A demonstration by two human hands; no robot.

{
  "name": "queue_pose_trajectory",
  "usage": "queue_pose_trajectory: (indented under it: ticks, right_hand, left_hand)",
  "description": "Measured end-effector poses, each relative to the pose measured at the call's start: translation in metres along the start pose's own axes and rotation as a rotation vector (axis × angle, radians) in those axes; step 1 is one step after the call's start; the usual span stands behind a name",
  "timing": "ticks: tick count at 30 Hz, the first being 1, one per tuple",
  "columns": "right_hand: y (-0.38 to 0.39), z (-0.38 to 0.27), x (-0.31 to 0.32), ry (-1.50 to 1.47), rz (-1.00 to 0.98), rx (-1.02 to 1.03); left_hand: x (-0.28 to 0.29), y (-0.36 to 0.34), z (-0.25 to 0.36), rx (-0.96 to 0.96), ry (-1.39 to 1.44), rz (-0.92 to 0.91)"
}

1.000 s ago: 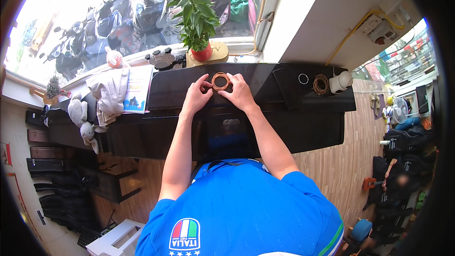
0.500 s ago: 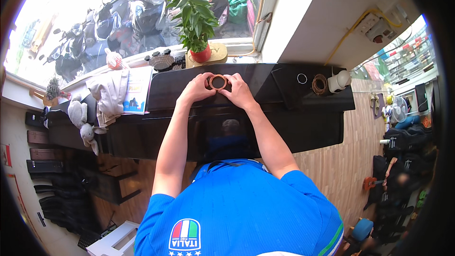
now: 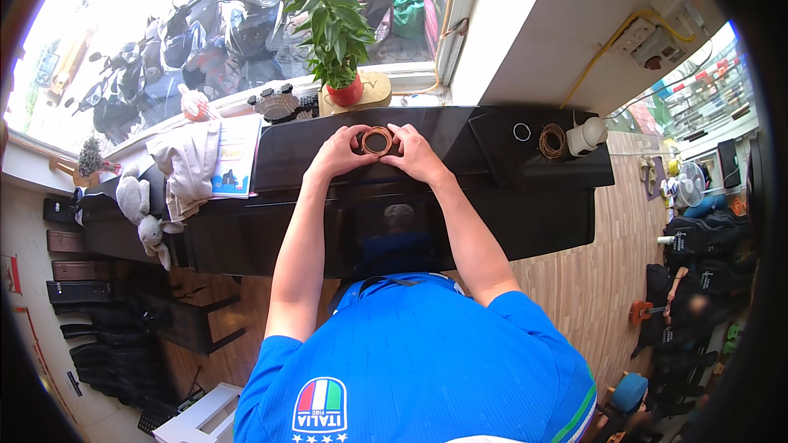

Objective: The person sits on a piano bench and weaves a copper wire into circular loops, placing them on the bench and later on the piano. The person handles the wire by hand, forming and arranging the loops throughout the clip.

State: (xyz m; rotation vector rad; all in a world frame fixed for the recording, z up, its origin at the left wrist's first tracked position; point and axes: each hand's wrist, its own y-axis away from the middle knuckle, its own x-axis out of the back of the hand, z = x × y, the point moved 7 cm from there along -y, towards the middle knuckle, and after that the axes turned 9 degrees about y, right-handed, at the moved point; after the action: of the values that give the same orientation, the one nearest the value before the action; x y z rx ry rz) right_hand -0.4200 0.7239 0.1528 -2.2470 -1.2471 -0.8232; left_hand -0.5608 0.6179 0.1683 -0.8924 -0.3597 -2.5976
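A small coil of copper-brown wire or string is held over the far part of the glossy black piano-like top. My left hand grips its left side, and my right hand grips its right side. Fingertips and thumbs curve round the ring, with both thumbs near its lower edge. Through the middle of the coil the dark surface shows. Whether the coil rests on the top or is raised slightly, I cannot tell.
At right are a pale thin ring, a larger brown coil and a white camera-like device. A potted plant stands behind my hands. Leftward lie a booklet, beige cloth and a grey plush rabbit.
Both hands keep their grip on the coil, whose loops look slightly looser and more separate. The whole view has shifted a little.
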Motion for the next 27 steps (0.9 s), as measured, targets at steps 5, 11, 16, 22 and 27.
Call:
queue_pose_trajectory:
  ticks: [5, 11, 16, 22, 27]
  right_hand:
    - [0.000, 0.007, 0.001, -0.055, 0.025, -0.037]
    - [0.006, 0.001, 0.005, -0.104, 0.080, 0.045]
    - [0.006, 0.007, 0.003, -0.097, 0.077, 0.037]
    - [-0.003, 0.007, 0.001, -0.030, 0.028, -0.039]
    - [-0.001, 0.000, 0.004, -0.040, -0.002, -0.071]
  left_hand:
    - [-0.003, 0.000, -0.005, 0.018, 0.001, 0.031]
    - [-0.001, 0.003, -0.007, -0.047, 0.046, 0.047]
    - [-0.003, -0.003, -0.006, 0.037, 0.004, 0.009]
    - [0.001, 0.001, -0.010, -0.024, 0.108, 0.070]
    - [0.003, 0.002, -0.017, 0.028, 0.211, 0.055]
